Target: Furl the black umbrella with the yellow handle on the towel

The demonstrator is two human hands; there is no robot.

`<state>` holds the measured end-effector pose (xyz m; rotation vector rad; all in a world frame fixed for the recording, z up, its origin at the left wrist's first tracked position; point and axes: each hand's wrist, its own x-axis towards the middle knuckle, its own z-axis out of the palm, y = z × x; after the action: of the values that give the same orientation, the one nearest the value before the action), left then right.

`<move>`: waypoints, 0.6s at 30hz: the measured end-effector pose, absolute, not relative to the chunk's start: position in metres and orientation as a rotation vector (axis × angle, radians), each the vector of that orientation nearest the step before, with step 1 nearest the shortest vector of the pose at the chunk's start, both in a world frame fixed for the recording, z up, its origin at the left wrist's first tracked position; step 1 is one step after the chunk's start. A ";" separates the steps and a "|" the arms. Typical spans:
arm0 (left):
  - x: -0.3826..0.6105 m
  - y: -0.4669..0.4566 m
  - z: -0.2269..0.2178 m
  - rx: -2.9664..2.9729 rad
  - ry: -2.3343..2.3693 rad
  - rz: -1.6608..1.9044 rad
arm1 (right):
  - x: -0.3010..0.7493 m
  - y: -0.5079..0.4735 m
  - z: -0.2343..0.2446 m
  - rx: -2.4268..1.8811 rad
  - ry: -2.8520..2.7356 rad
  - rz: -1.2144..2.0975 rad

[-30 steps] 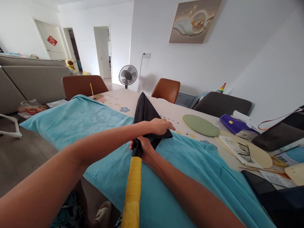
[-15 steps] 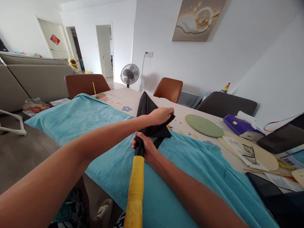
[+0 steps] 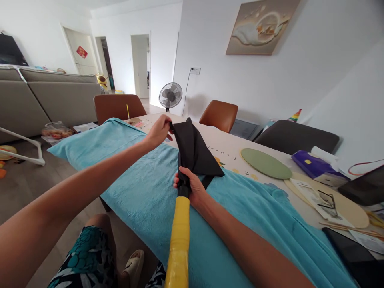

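A black umbrella (image 3: 195, 148) with a long yellow handle (image 3: 179, 236) points away from me over a turquoise blanket (image 3: 144, 180). My right hand (image 3: 193, 186) is closed around its black lower part, just above the yellow. On the left side, my left hand (image 3: 160, 130) pinches an edge of the black fabric near the far end. A fabric flap hangs out to the right, its corner over the blanket. The handle's near end runs out of the view at the bottom.
The blanket covers the near side of a pale table (image 3: 228, 140). To the right lie a green oval mat (image 3: 265, 163), a purple tissue box (image 3: 315, 166), eyeglasses (image 3: 327, 202) and a dark phone (image 3: 348, 248). Chairs (image 3: 219, 115) and a fan (image 3: 170, 97) stand beyond.
My left hand has moved from the right side of the umbrella across to its left side, where it now pinches a fabric edge. My right hand keeps its hold. The view has turned slightly left.
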<state>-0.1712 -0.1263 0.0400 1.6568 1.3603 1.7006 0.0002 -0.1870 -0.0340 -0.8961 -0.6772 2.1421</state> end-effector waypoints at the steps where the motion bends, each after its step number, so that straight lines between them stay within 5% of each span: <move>1: -0.179 -0.129 0.033 1.595 1.392 1.705 | 0.001 -0.187 -0.034 -0.894 -0.664 2.154; 18: -0.234 -0.155 -0.046 1.262 1.574 1.603 | 0.004 -0.185 -0.035 -0.855 -0.690 2.229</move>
<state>-0.2341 -0.1553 -0.0459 1.2615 1.5743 1.6034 0.0037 -0.1849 -0.0347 -0.8550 -0.6897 2.2285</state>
